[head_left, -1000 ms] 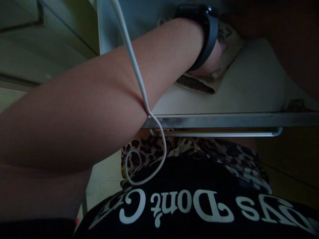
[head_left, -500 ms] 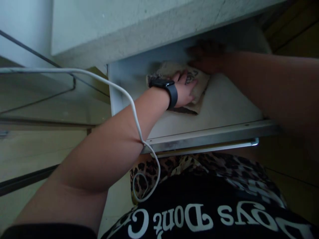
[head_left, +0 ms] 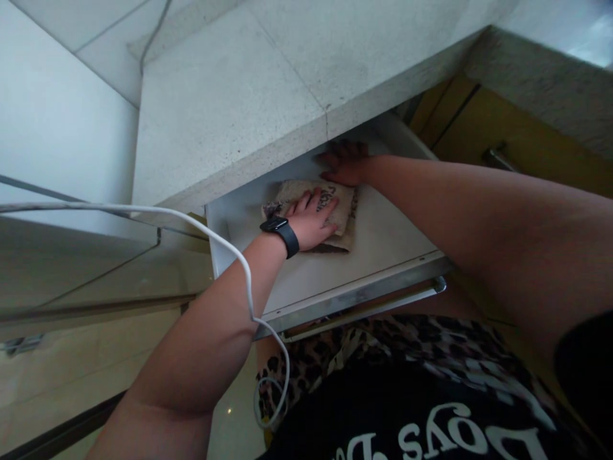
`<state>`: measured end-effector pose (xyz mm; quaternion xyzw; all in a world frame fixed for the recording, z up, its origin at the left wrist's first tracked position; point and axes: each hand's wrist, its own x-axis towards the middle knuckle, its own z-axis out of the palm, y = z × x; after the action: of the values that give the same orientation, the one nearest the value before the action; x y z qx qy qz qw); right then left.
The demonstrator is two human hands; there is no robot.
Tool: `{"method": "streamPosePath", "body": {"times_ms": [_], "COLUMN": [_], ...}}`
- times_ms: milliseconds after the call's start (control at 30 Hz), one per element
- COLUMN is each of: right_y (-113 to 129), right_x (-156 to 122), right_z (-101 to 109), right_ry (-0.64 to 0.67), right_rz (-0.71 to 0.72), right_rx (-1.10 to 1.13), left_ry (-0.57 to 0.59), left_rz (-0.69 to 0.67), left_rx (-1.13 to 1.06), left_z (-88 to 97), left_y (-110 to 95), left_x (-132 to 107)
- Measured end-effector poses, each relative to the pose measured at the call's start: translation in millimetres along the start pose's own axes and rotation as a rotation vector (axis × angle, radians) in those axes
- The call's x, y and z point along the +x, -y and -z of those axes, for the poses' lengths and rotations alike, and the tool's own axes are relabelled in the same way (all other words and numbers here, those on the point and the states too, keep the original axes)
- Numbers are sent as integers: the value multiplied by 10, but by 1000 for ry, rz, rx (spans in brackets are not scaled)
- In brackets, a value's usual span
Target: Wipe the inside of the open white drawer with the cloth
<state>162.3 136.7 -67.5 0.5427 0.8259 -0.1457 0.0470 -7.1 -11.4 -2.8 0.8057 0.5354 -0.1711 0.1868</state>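
Observation:
A white drawer (head_left: pixel 364 291) stands pulled out under a pale stone countertop (head_left: pixel 230 96). Inside it lies a folded beige cloth with dark print (head_left: pixel 343 214). My left hand (head_left: pixel 313 220), with a black watch on the wrist, lies flat on the cloth, fingers stretched out. My right hand (head_left: pixel 347 167) rests at the cloth's far edge in the shadow under the counter, fingers extended and pressing down.
A white cable (head_left: pixel 191 223) drapes over my left forearm and loops down in front of my body. A wooden cabinet front with a metal handle (head_left: pixel 498 156) is to the right. A white wall is at left, with pale floor tiles below.
The view has pulled back and up, so the countertop and whole drawer now show. Both hands stay on the cloth in the drawer.

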Motion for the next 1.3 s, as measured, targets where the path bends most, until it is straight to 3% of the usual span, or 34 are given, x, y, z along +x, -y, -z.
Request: {"method": "streamPosePath", "body": {"times_ms": [1300], "right_y": [79], "right_x": [-21], "right_z": [91], "right_ry": [39], "right_rz": [17], "right_rx": [26], "left_ry": [58], "left_rz": [15], "left_rx": [-31], "left_z": [32], "left_y": [97], "left_x": [-48]}}
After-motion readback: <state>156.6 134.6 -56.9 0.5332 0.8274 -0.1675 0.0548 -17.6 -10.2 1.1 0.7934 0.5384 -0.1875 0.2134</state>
